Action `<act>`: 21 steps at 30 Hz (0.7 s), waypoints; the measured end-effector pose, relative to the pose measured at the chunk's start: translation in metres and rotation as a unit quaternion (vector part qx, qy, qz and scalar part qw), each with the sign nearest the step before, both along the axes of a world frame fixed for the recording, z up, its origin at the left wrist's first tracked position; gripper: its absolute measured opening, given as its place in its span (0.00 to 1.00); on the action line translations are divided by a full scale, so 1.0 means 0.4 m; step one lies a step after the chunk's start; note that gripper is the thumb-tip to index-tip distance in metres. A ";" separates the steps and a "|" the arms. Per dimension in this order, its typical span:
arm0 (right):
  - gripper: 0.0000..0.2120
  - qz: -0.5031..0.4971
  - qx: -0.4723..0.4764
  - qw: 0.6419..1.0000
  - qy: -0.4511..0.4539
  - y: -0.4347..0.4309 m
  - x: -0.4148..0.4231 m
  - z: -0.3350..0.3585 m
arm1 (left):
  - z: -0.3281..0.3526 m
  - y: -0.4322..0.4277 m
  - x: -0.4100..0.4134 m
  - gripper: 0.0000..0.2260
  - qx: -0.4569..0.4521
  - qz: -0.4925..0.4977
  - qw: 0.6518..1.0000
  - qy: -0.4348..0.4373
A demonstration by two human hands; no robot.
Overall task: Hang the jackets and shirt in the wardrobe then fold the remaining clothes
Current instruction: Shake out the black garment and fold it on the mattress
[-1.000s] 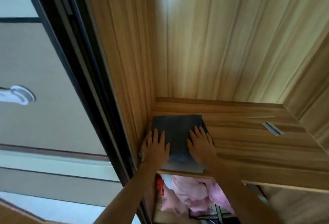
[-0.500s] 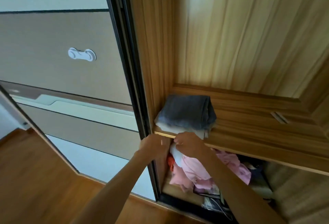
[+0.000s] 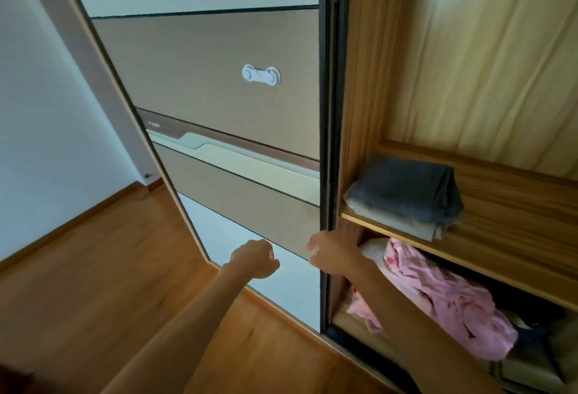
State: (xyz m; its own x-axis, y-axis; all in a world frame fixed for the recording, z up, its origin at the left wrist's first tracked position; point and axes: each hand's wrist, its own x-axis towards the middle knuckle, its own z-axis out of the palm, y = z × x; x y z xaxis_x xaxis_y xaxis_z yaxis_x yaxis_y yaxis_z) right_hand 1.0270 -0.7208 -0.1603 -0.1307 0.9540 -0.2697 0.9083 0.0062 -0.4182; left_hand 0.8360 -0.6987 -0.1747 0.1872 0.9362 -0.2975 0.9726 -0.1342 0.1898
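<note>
1. The wardrobe is standing open on the right, showing its wood-grain back and side panels.
2. The sliding door is filling the middle of the view, made up of brown and pale panels with a dark upright frame along its right edge, just beside the wardrobe's opening.
3. The wooden floor is running along the bottom left, meeting a pale wall at a skirting board.
4. A wooden shelf is crossing the inside of the wardrobe from its left side panel toward the right.
5. A heap of pink clothes is lying loose and unfolded in the compartment under the shelf, near that compartment's left side.
6. A folded dark grey garment is sitting at the shelf's front left corner, on top of a folded pale garment whose edge is reaching the shelf's front edge.
7. The right hand is hovering at the door's dark frame, just below the shelf's front left corner, with its fingers bent toward the door's edge. I cannot tell whether it is grasping the frame or only touching it.
8. The left hand is hanging in front of the door's lower panels, clenched in a fist and holding nothing visible, a little apart from the right hand.
9. A small white latch is sitting on the door's upper brown panel, near the dark frame.
</note>
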 end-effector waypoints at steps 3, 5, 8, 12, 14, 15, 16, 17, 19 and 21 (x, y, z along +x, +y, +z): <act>0.16 0.033 0.020 0.999 0.017 0.004 -0.138 0.023 | 0.020 -0.029 -0.153 0.17 0.006 0.043 0.999 -0.006; 0.16 0.060 0.026 0.998 0.018 0.005 -0.250 0.027 | 0.027 -0.055 -0.265 0.15 0.002 0.072 0.997 0.003; 0.15 0.103 0.030 0.994 0.006 0.000 -0.409 0.026 | 0.030 -0.099 -0.439 0.15 -0.003 0.110 0.994 -0.003; 0.13 0.151 0.031 0.988 -0.010 -0.033 -0.645 0.011 | 0.038 -0.200 -0.672 0.11 0.003 0.191 0.981 -0.035; 0.11 0.176 0.029 0.984 -0.013 -0.056 -0.767 0.008 | 0.032 -0.259 -0.786 0.10 0.002 0.238 0.970 -0.048; 0.11 0.192 0.029 0.981 -0.016 -0.068 -0.825 0.008 | 0.030 -0.290 -0.840 0.10 0.001 0.263 0.963 -0.052; 0.11 0.210 0.029 0.977 -0.016 -0.079 -0.884 0.003 | 0.025 -0.319 -0.895 0.10 0.001 0.284 0.957 -0.055; 0.11 0.229 0.028 0.973 -0.018 -0.093 -0.942 0.002 | 0.022 -0.349 -0.948 0.10 0.001 0.302 0.952 -0.056; 0.13 0.274 0.029 0.961 -0.022 -0.118 -1.052 -0.002 | 0.017 -0.409 -1.044 0.10 0.004 0.334 0.941 -0.054; 0.15 0.318 0.027 0.947 -0.026 -0.143 -1.156 -0.004 | 0.004 -0.467 -1.136 0.11 0.000 0.365 0.929 -0.057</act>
State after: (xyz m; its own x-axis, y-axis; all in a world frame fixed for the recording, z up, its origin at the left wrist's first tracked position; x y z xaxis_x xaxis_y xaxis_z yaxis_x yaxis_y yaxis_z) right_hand 0.5647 -0.7782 -0.1618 -0.6718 0.6992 -0.2445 0.7328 0.5793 -0.3569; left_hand 0.3818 -0.8854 -0.1733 -0.4682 0.8260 -0.3140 0.7776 0.5539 0.2975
